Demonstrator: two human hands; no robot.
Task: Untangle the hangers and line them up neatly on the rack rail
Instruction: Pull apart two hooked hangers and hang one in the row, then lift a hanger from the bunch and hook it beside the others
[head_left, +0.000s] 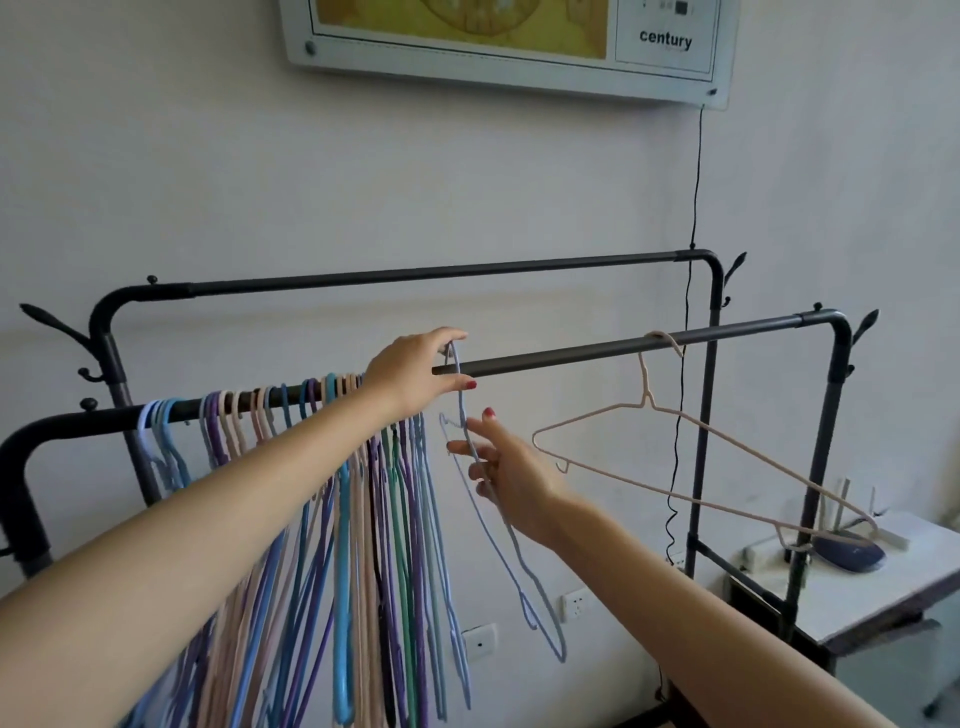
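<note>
A black rack rail (561, 356) runs across the view. Several blue, purple, pink and green hangers (332, 509) hang bunched on its left part. My left hand (415, 374) pinches the hook of a light blue hanger (493, 525) at the rail, just right of the bunch. My right hand (504, 467) reaches in below with fingers spread and touches that hanger's neck and shoulder wire. A single pink hanger (675, 457) hangs alone farther right on the rail, swung at an angle.
A second, higher rail (431, 273) of the same rack stands behind. A white table (852, 577) with a dark blue object and a power strip sits at the lower right. A black cord (693, 208) drops from a wall poster.
</note>
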